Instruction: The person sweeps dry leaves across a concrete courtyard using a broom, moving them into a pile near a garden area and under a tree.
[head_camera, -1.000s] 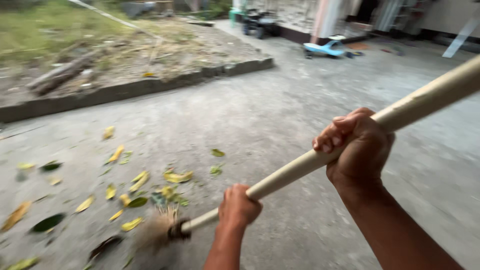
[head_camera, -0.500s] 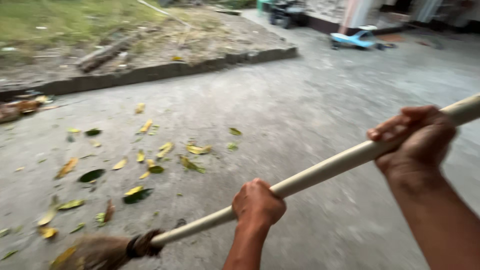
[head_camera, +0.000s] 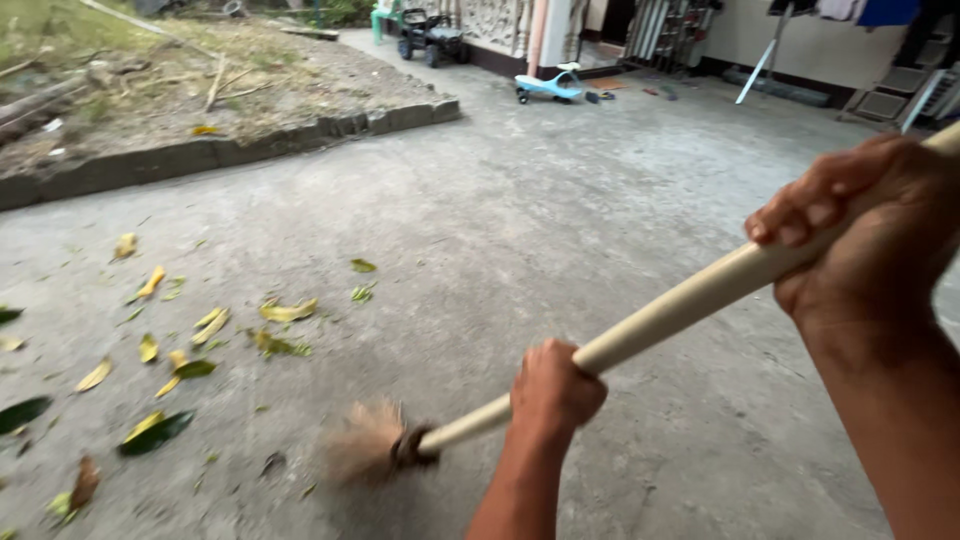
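Observation:
Both my hands grip a long pale broom handle (head_camera: 670, 312) that slants from upper right down to lower left. My left hand (head_camera: 553, 388) is closed around it low down, just above the dark binding. My right hand (head_camera: 868, 230) holds it higher, near the right edge. The brown bristle head (head_camera: 365, 452) is blurred and rests on the grey concrete floor (head_camera: 560, 220). Yellow and green fallen leaves (head_camera: 205, 335) lie scattered to the left of the bristles.
A low stone curb (head_camera: 230, 150) borders a dirt and grass patch at the upper left. A blue ride-on toy (head_camera: 548, 85) and a dark toy car (head_camera: 432, 35) stand far back by the building wall. Poles lean at the upper right.
The broom head has swung back to the right, away from the leaves. My right hand has risen and moved closer to the camera. The view has tilted up toward the building.

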